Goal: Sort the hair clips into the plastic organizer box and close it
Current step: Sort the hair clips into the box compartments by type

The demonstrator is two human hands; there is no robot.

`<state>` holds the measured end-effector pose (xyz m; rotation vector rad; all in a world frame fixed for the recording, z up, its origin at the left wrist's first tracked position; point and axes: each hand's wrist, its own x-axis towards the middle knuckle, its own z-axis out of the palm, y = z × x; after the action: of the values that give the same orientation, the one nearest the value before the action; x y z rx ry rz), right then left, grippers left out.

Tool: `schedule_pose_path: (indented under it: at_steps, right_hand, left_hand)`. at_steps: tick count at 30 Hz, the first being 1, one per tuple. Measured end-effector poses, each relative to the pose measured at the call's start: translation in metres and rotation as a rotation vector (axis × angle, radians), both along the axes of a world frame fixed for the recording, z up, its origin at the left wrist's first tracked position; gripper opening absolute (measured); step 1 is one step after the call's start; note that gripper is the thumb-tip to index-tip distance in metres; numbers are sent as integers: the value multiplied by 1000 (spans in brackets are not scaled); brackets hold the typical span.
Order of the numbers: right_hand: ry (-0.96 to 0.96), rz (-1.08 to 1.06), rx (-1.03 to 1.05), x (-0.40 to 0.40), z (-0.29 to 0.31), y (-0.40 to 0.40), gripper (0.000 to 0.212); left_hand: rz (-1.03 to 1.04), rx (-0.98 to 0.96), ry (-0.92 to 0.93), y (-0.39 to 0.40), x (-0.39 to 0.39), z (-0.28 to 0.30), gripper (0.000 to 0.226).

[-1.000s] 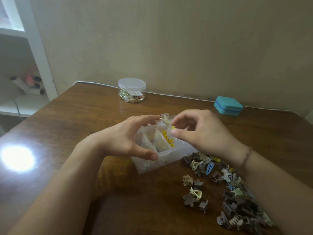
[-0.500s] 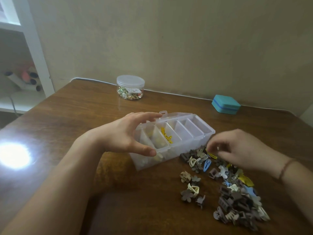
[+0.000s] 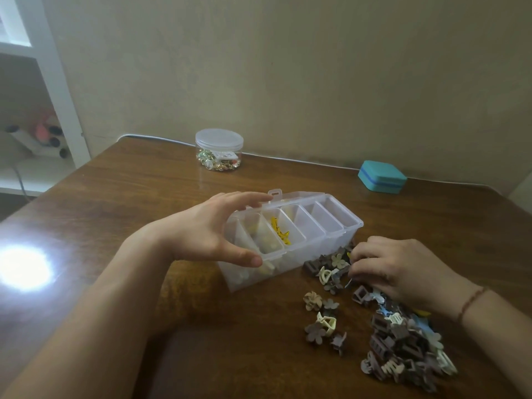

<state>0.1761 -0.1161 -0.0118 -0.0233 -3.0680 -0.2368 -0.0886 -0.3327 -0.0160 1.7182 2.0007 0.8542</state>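
The clear plastic organizer box lies open in the middle of the wooden table, divided into several compartments. Yellow hair clips lie in one of the left compartments, and pale ones show in those beside it. My left hand grips the box's left end, thumb on the front rim and fingers over the back. My right hand rests on the top of the hair clip pile just right of the box. Its fingers are curled down among the clips, and whatever is between the fingertips is hidden.
A few loose flower-shaped clips lie in front of the box. At the back of the table stand a lidded clear jar of small trinkets and a closed teal case. A white shelf unit stands at the left. Bright glare marks the table's left side.
My right hand left the spot above the box, where it held a pale clip with my left fingers, and dropped to the pile on the right. The left hand kept its hold.
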Motion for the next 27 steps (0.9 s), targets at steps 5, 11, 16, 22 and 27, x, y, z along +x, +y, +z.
schedule_pose_path:
  at_steps: [5, 11, 16, 22, 27]
  right_hand:
    - [259, -182, -523, -25, 25, -30, 14]
    - [430, -223, -803, -94, 38, -75, 6]
    - [406, -198, -705, -102, 36, -78, 9]
    - [218, -208, -351, -53, 39, -43, 15]
    - [230, 19, -5, -25, 27, -39, 9]
  left_hand:
    - [-3, -3, 5, 0, 0, 0, 99]
    - [3, 1, 13, 0, 1, 0, 100]
    - [1, 4, 6, 0, 1, 0, 100]
    - [0, -3, 1, -1, 1, 1, 99]
    - [-4, -10, 2, -1, 2, 2, 99]
